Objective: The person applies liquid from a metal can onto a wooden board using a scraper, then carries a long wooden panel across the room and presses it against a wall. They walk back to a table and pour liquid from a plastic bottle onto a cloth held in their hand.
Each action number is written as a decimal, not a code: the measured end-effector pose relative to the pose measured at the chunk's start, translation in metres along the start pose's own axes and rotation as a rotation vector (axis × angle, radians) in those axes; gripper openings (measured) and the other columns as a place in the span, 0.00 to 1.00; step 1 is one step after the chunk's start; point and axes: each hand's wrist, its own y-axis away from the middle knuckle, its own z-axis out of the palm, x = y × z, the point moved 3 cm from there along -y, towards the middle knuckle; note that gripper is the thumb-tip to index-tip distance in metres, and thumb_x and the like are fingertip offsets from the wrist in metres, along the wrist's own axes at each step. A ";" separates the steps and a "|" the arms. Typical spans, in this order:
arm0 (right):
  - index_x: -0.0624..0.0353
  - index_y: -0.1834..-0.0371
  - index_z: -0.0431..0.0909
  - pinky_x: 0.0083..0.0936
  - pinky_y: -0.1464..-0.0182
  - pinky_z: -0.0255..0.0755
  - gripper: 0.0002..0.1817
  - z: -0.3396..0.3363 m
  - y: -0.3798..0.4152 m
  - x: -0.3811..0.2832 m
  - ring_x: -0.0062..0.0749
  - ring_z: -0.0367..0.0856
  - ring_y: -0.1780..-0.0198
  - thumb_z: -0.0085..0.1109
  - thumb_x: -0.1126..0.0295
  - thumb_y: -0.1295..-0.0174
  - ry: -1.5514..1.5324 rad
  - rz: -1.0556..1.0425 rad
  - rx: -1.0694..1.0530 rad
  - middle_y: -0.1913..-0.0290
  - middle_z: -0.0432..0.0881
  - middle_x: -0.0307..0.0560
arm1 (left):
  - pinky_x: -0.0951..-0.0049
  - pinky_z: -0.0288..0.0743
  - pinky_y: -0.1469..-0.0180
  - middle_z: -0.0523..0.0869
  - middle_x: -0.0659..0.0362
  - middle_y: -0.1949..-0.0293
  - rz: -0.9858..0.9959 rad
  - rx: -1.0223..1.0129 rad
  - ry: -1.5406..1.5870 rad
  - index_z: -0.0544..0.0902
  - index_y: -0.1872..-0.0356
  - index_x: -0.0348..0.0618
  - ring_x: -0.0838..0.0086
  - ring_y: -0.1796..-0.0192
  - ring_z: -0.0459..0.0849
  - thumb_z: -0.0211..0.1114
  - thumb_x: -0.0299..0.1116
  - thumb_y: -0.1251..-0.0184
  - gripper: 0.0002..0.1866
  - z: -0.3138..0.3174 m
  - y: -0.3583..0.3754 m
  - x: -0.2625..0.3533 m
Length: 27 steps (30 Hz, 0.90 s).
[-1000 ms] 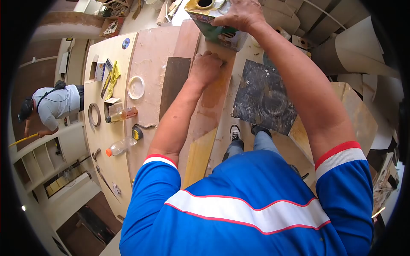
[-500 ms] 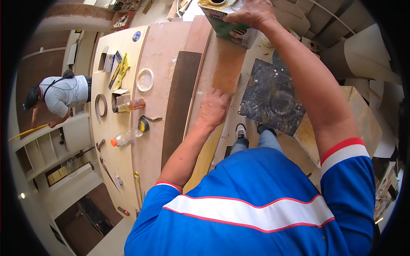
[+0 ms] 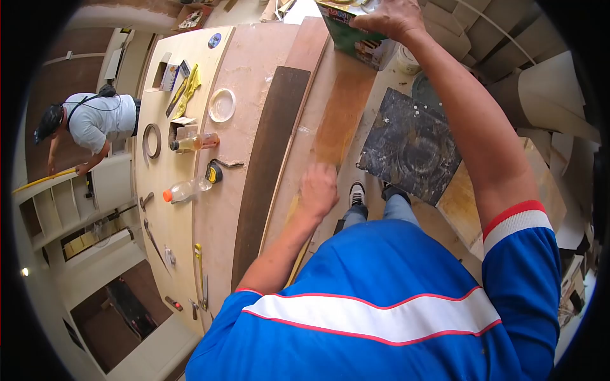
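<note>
My left hand (image 3: 319, 188) is curled with its fingers pressed down on a long pale board (image 3: 289, 170). Whatever it may grip is hidden beneath the fingers. Beyond it, a glossy brown wet-looking strip (image 3: 344, 105) runs along the board up to my fingertips. At the far end, my right hand (image 3: 395, 19) grips the top of a rectangular green metal tin (image 3: 356, 43), fingers over the upper edge. Beside the pale board lies a dark brown board (image 3: 273, 146).
On the worktable are a white ring-shaped lid (image 3: 222, 105), bottles (image 3: 187, 190), a tape measure (image 3: 214, 172), tape roll (image 3: 151, 141) and yellow cloth (image 3: 186, 92). A stained black panel (image 3: 410, 152) is right of my feet. Another person (image 3: 101, 120) bends at far left, holding a yellow strip.
My left hand has slid along the board toward my body, and the brown wet-looking strip now reaches farther the same way. My right hand remains on the tin. The view has shifted slightly.
</note>
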 end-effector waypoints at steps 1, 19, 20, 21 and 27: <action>0.60 0.32 0.68 0.37 0.28 0.65 0.54 -0.001 -0.001 0.000 0.52 0.67 0.31 0.76 0.42 0.64 0.003 -0.004 -0.003 0.36 0.74 0.58 | 0.54 0.74 0.54 0.82 0.49 0.62 -0.034 0.010 0.016 0.82 0.63 0.38 0.53 0.54 0.80 0.60 0.24 0.47 0.09 -0.004 -0.016 -0.006; 0.59 0.31 0.67 0.36 0.31 0.67 0.55 -0.004 0.002 0.008 0.49 0.70 0.33 0.76 0.42 0.62 -0.043 -0.020 0.039 0.37 0.74 0.56 | 0.55 0.73 0.54 0.83 0.55 0.67 0.577 0.015 -0.122 0.83 0.71 0.45 0.58 0.53 0.81 0.59 0.27 0.46 0.05 -0.011 -0.110 -0.001; 0.59 0.31 0.68 0.36 0.31 0.68 0.54 -0.003 0.001 0.009 0.49 0.70 0.33 0.76 0.42 0.62 -0.041 -0.021 0.049 0.38 0.74 0.57 | 0.55 0.73 0.54 0.83 0.55 0.67 0.576 -0.035 -0.107 0.83 0.71 0.46 0.58 0.54 0.82 0.59 0.27 0.46 0.05 -0.014 -0.110 -0.001; 0.59 0.32 0.68 0.36 0.31 0.68 0.53 -0.001 0.001 0.009 0.49 0.70 0.33 0.76 0.42 0.63 -0.038 -0.025 0.055 0.38 0.74 0.57 | 0.54 0.73 0.54 0.83 0.55 0.67 0.549 -0.045 -0.134 0.84 0.70 0.46 0.58 0.54 0.82 0.59 0.27 0.46 0.06 -0.016 -0.119 -0.002; 0.60 0.37 0.70 0.38 0.31 0.68 0.50 -0.004 0.002 0.003 0.50 0.71 0.33 0.76 0.43 0.63 -0.031 -0.002 0.019 0.39 0.75 0.58 | 0.54 0.72 0.53 0.84 0.57 0.67 0.486 0.020 -0.202 0.86 0.68 0.49 0.60 0.54 0.82 0.59 0.29 0.44 0.08 -0.012 -0.193 -0.005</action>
